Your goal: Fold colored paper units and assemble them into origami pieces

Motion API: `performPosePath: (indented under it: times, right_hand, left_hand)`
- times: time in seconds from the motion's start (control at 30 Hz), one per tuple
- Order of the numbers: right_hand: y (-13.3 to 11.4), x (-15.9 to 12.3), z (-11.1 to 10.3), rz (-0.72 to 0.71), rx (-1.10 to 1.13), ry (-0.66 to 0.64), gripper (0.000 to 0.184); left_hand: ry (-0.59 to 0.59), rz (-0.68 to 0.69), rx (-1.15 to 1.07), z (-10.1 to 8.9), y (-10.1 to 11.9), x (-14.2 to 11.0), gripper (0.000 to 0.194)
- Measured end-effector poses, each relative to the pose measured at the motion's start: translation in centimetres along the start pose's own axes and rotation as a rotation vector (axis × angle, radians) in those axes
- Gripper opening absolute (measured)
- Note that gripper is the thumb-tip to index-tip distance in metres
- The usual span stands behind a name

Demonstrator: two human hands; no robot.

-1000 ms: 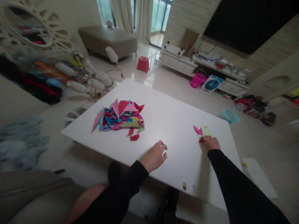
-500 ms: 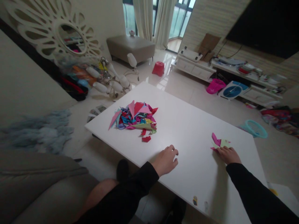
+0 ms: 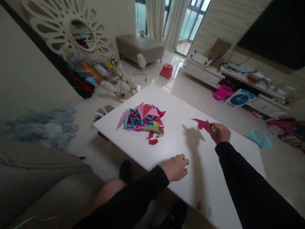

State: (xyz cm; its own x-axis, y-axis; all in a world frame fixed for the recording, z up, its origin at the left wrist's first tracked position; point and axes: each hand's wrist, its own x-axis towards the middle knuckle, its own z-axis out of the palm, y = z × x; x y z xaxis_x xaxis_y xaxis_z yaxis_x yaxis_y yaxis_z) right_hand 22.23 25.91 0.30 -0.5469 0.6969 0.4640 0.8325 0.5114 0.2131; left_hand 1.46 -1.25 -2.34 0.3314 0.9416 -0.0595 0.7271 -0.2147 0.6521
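Note:
My right hand (image 3: 220, 133) is closed around magenta folded paper pieces (image 3: 202, 124), raised above the white table, with a shadow falling to their left. A small pale bit shows at its fingers; the rest of what it holds is hidden by the hand. My left hand (image 3: 176, 167) rests near the table's front edge, fingers loosely bent and the thumb apart, with nothing in it. Left of both hands lies a heap of colourful paper pieces (image 3: 135, 119), pink, red, blue and green. A loose red paper piece (image 3: 153, 142) sits just in front of the heap.
The white table (image 3: 176, 108) spans the middle. Beyond it stand a red stool (image 3: 166, 71), a pink basket (image 3: 223, 92) and a blue-and-white fan (image 3: 240, 98). A turquoise basket (image 3: 261, 139) is on the floor at the right. A chandelier (image 3: 124, 84) lies behind the table's left side.
My right hand has gathered up the paper pieces from the table's right side, lifted them and moved leftward. My left hand stays on the table. The view has swung left.

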Motion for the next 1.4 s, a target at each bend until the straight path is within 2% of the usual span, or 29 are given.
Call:
performPosePath:
  times: [0.07,0.17,0.23,0.3,0.4,0.5,0.57,0.63,0.77,0.97,1.1,1.23,1.4]
  right_hand:
    - [-5.6,4.0,-1.7,-0.124,0.105,0.091,0.022]
    - [-14.9,7.9,-3.2,-0.251,0.156,0.096,0.019]
    - [-20.6,9.1,-3.5,-0.328,0.202,0.027,0.021]
    - [-25.2,9.6,-3.4,-0.408,0.253,-0.084,0.021]
    - [-29.3,9.1,-2.9,-0.476,0.316,-0.249,0.022]
    - [-30.2,7.6,-2.3,-0.478,0.369,-0.343,0.023]
    - [-29.8,6.4,-1.8,-0.533,0.395,-0.403,0.023]
    - [-29.4,5.2,-1.2,-0.587,0.381,-0.481,0.032]
    - [-29.2,4.2,0.3,-0.469,0.304,-0.583,0.041]
    - [-29.2,6.8,1.4,-0.290,0.269,-0.462,0.032]
    - [-28.5,7.3,1.1,-0.288,0.269,-0.360,0.034]
    - [-27.1,4.8,0.5,-0.291,0.422,-0.305,0.031]
    - [-25.5,-0.8,0.1,-0.425,0.656,-0.407,0.020]
  left_hand:
    - [-0.035,0.027,0.019,0.2,0.0,-0.1,0.028]
    - [-0.091,0.036,0.046,0.1,0.0,-0.3,0.030]
    - [-0.126,0.013,0.063,-0.1,-0.2,-0.7,0.032]
    - [-0.149,-0.001,0.079,-0.5,-0.4,-1.2,0.032]
    - [-0.168,0.002,0.077,-1.1,-0.8,-1.8,0.031]
    - [-0.211,-0.027,0.047,-1.7,-1.0,-1.9,0.029]
    - [-0.235,-0.068,0.033,-2.0,-1.0,-1.8,0.028]
    - [-0.238,-0.087,0.024,-2.3,-0.8,-1.7,0.027]
    - [-0.258,-0.054,0.025,-2.6,-0.6,-1.9,0.025]
    - [-0.256,-0.028,0.053,-2.8,-1.0,-2.2,0.027]
    - [-0.280,-0.046,0.072,-2.8,-0.9,-1.9,0.027]
    - [-0.320,-0.096,0.039,-2.6,-0.4,-1.5,0.033]
    - [-0.382,-0.207,-0.016,-3.6,0.2,-1.8,0.035]
